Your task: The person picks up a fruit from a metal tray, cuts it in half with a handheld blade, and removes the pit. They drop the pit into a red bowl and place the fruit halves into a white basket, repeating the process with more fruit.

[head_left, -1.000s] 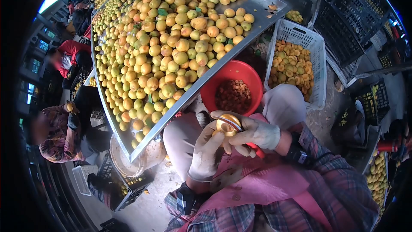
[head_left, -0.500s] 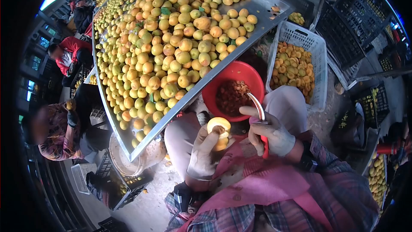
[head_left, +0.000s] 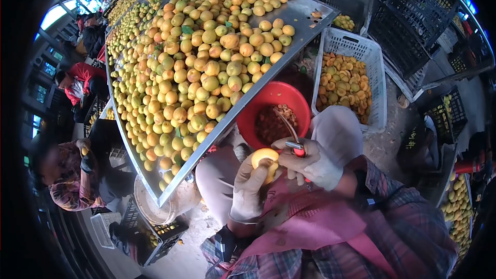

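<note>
My left hand (head_left: 245, 190), in a pale glove, is closed around a cut-open apricot (head_left: 265, 155) with bright yellow flesh showing. My thumb presses at its cut face. Just right of it, my gloved right hand (head_left: 321, 166) grips a curved knife (head_left: 286, 125) with a red handle. Its blade points up and away, overlapping a red basin (head_left: 246, 130) in this view. Brown apricot pits (head_left: 270, 130) lie in the basin, which stands close beyond my hands, between my knees.
A metal-edged table (head_left: 249, 94) piled with whole apricots (head_left: 191, 67) fills the left and centre. A white crate (head_left: 380, 88) of apricot halves (head_left: 345, 83) stands to the right, near stacked black crates (head_left: 413, 20). At left a person (head_left: 75, 175) sits by a white bucket (head_left: 181, 196).
The knife has swung back a little, and more of my right hand's fingers curl under the handle. The apricot in my left hand has turned slightly. The view has shifted a little.
</note>
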Demonstrator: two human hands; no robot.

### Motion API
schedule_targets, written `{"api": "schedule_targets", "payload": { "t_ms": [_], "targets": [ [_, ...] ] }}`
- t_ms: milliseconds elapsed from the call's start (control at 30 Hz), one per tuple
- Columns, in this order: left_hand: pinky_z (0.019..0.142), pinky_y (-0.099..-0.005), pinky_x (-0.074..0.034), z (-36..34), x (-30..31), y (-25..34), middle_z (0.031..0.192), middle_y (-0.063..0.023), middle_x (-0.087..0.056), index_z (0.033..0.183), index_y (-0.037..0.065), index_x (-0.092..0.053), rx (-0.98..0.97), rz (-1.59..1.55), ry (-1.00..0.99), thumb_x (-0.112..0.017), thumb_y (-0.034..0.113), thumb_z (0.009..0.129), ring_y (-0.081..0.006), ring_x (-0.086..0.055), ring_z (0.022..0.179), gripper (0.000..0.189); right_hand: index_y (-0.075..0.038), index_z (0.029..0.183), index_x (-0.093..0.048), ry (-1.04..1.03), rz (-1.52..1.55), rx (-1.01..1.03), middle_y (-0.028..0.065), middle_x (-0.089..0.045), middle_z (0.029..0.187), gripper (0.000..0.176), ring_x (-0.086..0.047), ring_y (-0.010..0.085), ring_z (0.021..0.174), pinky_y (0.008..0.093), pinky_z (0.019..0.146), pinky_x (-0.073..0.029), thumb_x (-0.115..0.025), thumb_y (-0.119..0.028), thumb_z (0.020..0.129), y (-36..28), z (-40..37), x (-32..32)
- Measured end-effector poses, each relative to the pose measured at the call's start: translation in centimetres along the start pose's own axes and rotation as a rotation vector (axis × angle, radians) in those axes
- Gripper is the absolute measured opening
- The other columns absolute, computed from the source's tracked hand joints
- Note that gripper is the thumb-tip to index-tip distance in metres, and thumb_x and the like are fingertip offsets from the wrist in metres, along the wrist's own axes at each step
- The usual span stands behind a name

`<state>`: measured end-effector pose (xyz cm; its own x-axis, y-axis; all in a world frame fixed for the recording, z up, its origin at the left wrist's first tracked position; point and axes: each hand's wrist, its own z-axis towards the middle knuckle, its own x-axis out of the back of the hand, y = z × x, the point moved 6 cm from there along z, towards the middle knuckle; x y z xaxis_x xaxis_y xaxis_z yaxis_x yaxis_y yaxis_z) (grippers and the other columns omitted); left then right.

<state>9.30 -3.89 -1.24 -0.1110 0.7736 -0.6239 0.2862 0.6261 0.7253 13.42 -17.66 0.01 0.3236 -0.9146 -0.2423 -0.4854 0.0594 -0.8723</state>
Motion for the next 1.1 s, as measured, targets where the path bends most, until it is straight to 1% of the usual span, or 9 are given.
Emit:
{"api": "schedule_targets", "payload": {
  "t_ms": [133, 333, 433, 533, 733, 867, 967, 1033, 1100],
  "targets": [
    [0.088, -0.033, -0.051, 0.1, -0.2, -0.3, 0.108, -0.008, -0.064, 0.125, 0.002, -0.055, -0.003, 0.109, -0.063, -0.066, 0.024, 0.092, -0.0177, -0.062, 0.095, 0.041, -0.005, 0.122, -0.058, -0.16, -0.123, -0.068, 0.0003, -0.058, 0.071, 0.035, -0.054, 0.0055, 0.055, 0.0204, 0.041, -0.045, -0.061, -0.023, 0.092, 0.1, 0.7, -0.8],
    [0.071, -0.0267, -0.05, 0.9, -0.2, -0.3, 0.1, -0.0076, -0.063, 0.119, 0.005, -0.057, -0.138, 0.154, -0.027, -0.063, 0.026, 0.093, -0.0157, -0.058, 0.08, 0.035, -0.006, 0.132, -0.051, -0.129, 0.167, -0.038, 0.0033, -0.064, 0.099, 0.043, -0.065, 0.0073, 0.074, 0.0203, 0.044, -0.05, -0.058, -0.029, 0.096, 2.6, 1.2, -0.1],
    [0.084, -0.037, -0.051, 1.0, -0.7, 0.2, 0.112, -0.0083, -0.061, 0.126, 0.004, -0.052, -0.053, 0.0, -0.004, -0.061, 0.018, 0.093, -0.0198, -0.059, 0.099, 0.037, -0.007, 0.13, -0.053, -0.228, 0.286, -0.098, 0.0055, -0.065, 0.105, 0.04, -0.067, 0.0125, 0.081, 0.0214, 0.046, -0.049, -0.059, -0.028, 0.096, 2.9, 0.6, -1.0],
    [0.081, -0.0365, -0.053, 0.6, -0.8, -0.6, 0.114, -0.0069, -0.06, 0.131, 0.007, -0.051, -0.076, 0.05, 0.053, -0.062, 0.018, 0.092, -0.0203, -0.059, 0.101, 0.041, -0.007, 0.126, -0.054, -0.229, 0.234, -0.153, 0.0059, -0.065, 0.106, 0.036, -0.067, 0.0121, 0.083, 0.0212, 0.048, -0.049, -0.06, -0.025, 0.095, 3.6, 0.8, -0.6],
    [0.092, -0.0376, -0.049, 1.2, -1.6, -0.2, 0.116, -0.0085, -0.059, 0.13, 0.005, -0.052, -0.071, -0.098, -0.088, -0.06, 0.014, 0.093, -0.0215, -0.057, 0.107, 0.039, -0.009, 0.113, -0.06, -0.302, 0.368, -0.16, 0.0074, -0.064, 0.081, 0.024, -0.056, 0.0077, 0.055, 0.019, 0.044, -0.041, -0.059, -0.02, 0.092, 4.4, 1.6, 0.6],
    [0.093, -0.0339, -0.049, 1.3, 0.9, -0.7, 0.115, -0.0064, -0.061, 0.128, 0.006, -0.055, -0.105, -0.116, 0.038, -0.061, 0.01, 0.093, -0.0173, -0.059, 0.106, 0.035, -0.007, 0.109, -0.062, 0.092, 0.42, -0.05, 0.0078, -0.065, 0.081, 0.023, -0.057, 0.008, 0.058, 0.0195, 0.043, -0.04, -0.062, -0.014, 0.087, 0.7, 1.0, 6.1],
    [0.084, -0.0254, -0.054, 0.8, 1.6, -0.3, 0.108, -0.0039, -0.064, 0.125, 0.007, -0.055, -0.032, -0.139, 0.079, -0.063, 0.011, 0.093, -0.0115, -0.062, 0.096, 0.034, -0.005, 0.119, -0.059, 0.629, 0.056, 0.266, 0.0051, -0.064, 0.08, 0.036, -0.057, 0.0083, 0.06, 0.021, 0.043, -0.042, -0.063, -0.014, 0.085, -3.3, -0.6, 14.0],
    [0.084, -0.0255, -0.054, 0.7, 1.9, -0.3, 0.107, -0.004, -0.064, 0.125, 0.006, -0.056, -0.01, -0.138, 0.1, -0.065, 0.011, 0.092, -0.0116, -0.062, 0.096, 0.034, -0.006, 0.125, -0.058, 0.889, -0.301, 0.32, 0.006, -0.065, 0.086, 0.036, -0.05, 0.0084, 0.046, 0.0207, 0.039, -0.038, -0.058, -0.018, 0.091, -4.4, -1.6, 19.3],
    [0.084, -0.0268, -0.055, 0.8, 2.0, -0.5, 0.105, -0.0053, -0.063, 0.128, 0.004, -0.053, -0.054, -0.125, 0.043, -0.068, 0.011, 0.089, -0.0118, -0.062, 0.094, 0.042, -0.006, 0.124, -0.058, 0.976, -0.342, 0.4, 0.0039, -0.062, 0.08, 0.036, -0.052, 0.0082, 0.051, 0.0205, 0.042, -0.04, -0.059, -0.019, 0.09, -4.9, -2.4, 20.9]
  ]
}}
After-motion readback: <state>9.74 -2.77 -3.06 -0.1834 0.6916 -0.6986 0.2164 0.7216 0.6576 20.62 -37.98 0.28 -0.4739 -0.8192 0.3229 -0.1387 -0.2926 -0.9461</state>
